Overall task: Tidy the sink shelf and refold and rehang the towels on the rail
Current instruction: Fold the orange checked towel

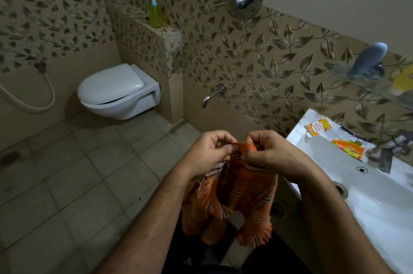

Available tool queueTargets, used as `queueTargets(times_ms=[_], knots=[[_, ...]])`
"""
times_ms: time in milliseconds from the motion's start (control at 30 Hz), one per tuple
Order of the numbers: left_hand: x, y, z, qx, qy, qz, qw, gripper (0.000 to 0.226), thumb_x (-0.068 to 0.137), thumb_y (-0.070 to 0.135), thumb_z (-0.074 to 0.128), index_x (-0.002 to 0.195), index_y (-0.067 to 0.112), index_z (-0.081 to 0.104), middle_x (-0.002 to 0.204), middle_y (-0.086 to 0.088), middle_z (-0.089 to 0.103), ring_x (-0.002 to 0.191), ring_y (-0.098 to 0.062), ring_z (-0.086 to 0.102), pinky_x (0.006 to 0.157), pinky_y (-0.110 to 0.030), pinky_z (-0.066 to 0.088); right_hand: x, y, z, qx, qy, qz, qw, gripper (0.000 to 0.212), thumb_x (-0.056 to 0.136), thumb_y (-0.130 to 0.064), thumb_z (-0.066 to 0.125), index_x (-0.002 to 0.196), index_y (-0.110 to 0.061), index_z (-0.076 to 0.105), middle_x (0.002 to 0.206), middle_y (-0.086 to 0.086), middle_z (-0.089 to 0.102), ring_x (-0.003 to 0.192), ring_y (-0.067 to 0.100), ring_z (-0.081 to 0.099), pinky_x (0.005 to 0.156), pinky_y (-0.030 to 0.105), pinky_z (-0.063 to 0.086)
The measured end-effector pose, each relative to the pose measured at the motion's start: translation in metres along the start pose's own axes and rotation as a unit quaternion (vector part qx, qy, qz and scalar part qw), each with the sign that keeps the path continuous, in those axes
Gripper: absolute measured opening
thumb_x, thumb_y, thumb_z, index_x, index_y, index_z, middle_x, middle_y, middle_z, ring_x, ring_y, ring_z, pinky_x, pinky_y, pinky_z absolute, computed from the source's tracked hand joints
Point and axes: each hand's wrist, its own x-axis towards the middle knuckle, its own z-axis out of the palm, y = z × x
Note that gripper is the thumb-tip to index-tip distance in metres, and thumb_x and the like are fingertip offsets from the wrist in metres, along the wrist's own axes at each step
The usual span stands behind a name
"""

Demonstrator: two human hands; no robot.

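A single head-worn wide-angle camera is looking forward and steeply down from standing height. It is sitting close above both hands, left (206, 153) and right (271, 154), at frame centre. It is facing a wall corner, taking in the toilet (118, 92) toward 10 o'clock and the sink (357, 184) at 3 o'clock.

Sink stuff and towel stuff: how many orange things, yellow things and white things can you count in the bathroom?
Orange: 2, the towel held by both hands, and a packet on the sink.
Yellow: 2, the soap bottle and another packet.
White: 2, the toilet and the sink.
Total: 6.
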Motion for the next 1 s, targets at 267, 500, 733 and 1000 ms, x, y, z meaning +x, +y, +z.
queueTargets(times_ms=[267, 500, 733, 1000], knots=[[0.012, -0.022, -0.015, 0.09, 0.214, -0.031, 0.972, 0.01, 0.09, 0.014, 0.063, 0.083, 0.02, 0.067, 0.078, -0.01, 0.074, 0.08, -0.033, 0.07, 0.078, -0.049, 0.057, -0.017, 0.002, -0.012, -0.004, 0.005, 0.04, 0.999, 0.029, 0.071, -0.025, 0.074, 0.075, 0.0, 0.06, 0.085, 0.031, 0.067, 0.073, 0.037, 0.067, 0.076, 0.059, 0.054], [0.003, -0.011, -0.001, 0.017, 0.054, -0.018, 0.998, 0.036, 0.092, 0.005, 0.063, 0.122, 0.025, 0.062, 0.051, 0.009, 0.042, 0.054, -0.008, 0.042, 0.073, -0.025, 0.046, -0.012, 0.002, -0.012, 0.052, 0.059, -0.006, 0.997, 0.019, 0.068, -0.016, 0.067, 0.061, -0.014, 0.05, 0.062, 0.006, 0.055, 0.058, 0.02, 0.054, 0.061, 0.037, 0.046], [0.004, -0.001, 0.017, 0.006, 0.006, 0.011, 1.0, 0.028, 0.09, -0.005, 0.054, 0.094, 0.019, 0.068, 0.085, -0.007, 0.07, 0.081, -0.016, 0.065, 0.074, -0.031, 0.052, -0.005, 0.006, -0.001, 0.08, 0.005, -0.026, 0.996, 0.024, 0.079, -0.006, 0.071, 0.085, -0.024, 0.056, 0.062, -0.002, 0.054, 0.05, 0.008, 0.047, 0.049, 0.022, 0.039], [0.009, 0.0, 0.01, 0.013, 0.017, 0.0, 1.0, 0.017, 0.089, 0.004, 0.066, 0.086, 0.02, 0.069, 0.075, 0.003, 0.07, 0.072, -0.007, 0.065, 0.065, -0.022, 0.05, -0.017, 0.005, -0.006, 0.221, -0.077, -0.052, 0.971, 0.021, 0.079, -0.005, 0.063, 0.097, -0.003, 0.073, 0.078, 0.017, 0.069, 0.054, 0.014, 0.059, 0.046, 0.019, 0.043]])
